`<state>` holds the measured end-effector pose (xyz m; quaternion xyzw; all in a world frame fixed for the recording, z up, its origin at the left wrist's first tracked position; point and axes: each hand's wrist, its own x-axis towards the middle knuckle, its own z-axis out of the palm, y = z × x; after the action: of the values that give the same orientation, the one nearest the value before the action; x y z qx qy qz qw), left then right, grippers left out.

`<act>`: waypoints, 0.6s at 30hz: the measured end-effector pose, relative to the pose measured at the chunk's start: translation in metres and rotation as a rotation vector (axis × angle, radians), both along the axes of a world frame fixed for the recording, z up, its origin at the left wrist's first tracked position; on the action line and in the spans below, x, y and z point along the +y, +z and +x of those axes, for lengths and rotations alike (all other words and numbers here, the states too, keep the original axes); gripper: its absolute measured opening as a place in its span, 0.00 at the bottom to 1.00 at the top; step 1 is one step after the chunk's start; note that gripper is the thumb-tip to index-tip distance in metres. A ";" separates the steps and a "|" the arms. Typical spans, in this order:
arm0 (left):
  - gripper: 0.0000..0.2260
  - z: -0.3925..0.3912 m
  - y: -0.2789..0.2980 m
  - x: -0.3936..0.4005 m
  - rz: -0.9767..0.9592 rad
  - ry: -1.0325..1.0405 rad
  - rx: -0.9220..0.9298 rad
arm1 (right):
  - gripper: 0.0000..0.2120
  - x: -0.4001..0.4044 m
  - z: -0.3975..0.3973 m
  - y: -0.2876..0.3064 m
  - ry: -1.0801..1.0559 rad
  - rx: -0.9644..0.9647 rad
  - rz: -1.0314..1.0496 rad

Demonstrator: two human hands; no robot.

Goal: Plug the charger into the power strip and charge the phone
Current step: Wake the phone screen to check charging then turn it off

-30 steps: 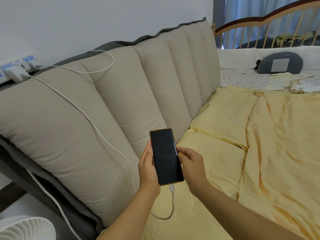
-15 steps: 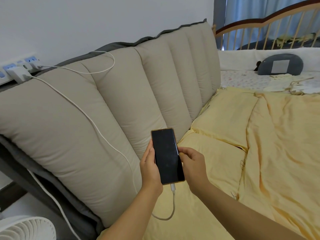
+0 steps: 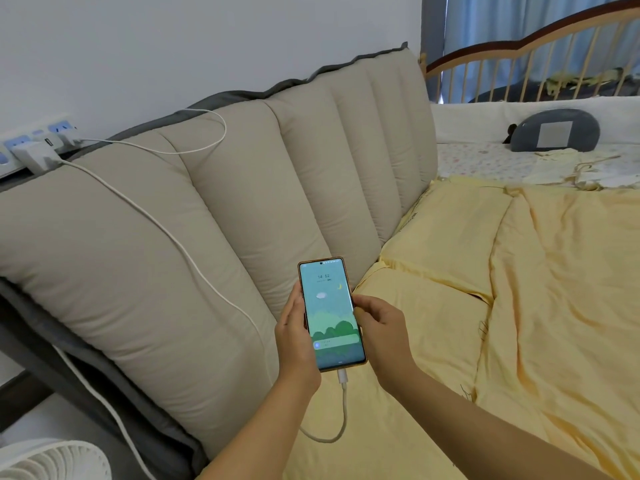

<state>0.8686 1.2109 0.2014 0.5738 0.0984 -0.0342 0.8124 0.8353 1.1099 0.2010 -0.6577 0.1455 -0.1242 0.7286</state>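
Observation:
The phone [image 3: 330, 311] is upright above the yellow bedding, its screen lit with a green lock screen. My left hand [image 3: 298, 337] grips its left edge. My right hand [image 3: 381, 327] pinches its right edge with thumb and fingers. A white cable [image 3: 166, 233] is plugged into the phone's bottom, loops below it, and runs up across the beige cushion to a white charger [image 3: 34, 155]. The charger sits in the white power strip [image 3: 14, 147] at the far left, by the wall.
A second white plug [image 3: 69, 137] with its own looping cable sits in the strip. The beige padded headboard cushion [image 3: 242, 188] leans on the wall. Yellow quilt [image 3: 519, 306] covers the bed. A wooden crib [image 3: 540, 57] stands behind, a white fan [image 3: 52, 460] at lower left.
The phone's screen was dark and is now lit. Both hands keep their hold in almost the same place.

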 end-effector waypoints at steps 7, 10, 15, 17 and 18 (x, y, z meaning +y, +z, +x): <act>0.15 0.002 -0.002 0.002 0.009 -0.015 -0.030 | 0.14 0.001 0.000 -0.001 0.009 -0.006 0.014; 0.16 0.003 -0.002 0.003 0.012 -0.027 -0.045 | 0.12 0.001 0.001 0.001 0.012 -0.011 0.012; 0.16 0.004 -0.001 0.004 -0.008 -0.024 -0.063 | 0.13 0.001 0.000 0.005 0.013 -0.026 0.015; 0.16 0.004 0.000 0.005 -0.009 -0.021 -0.065 | 0.13 0.001 0.000 0.006 0.014 -0.023 0.019; 0.16 0.004 0.000 0.005 -0.008 -0.022 -0.066 | 0.13 0.002 0.000 0.006 0.014 -0.022 0.024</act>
<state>0.8721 1.2163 0.2012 0.5725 0.0649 -0.0247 0.8170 0.8357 1.1116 0.2068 -0.6485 0.1345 -0.1246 0.7388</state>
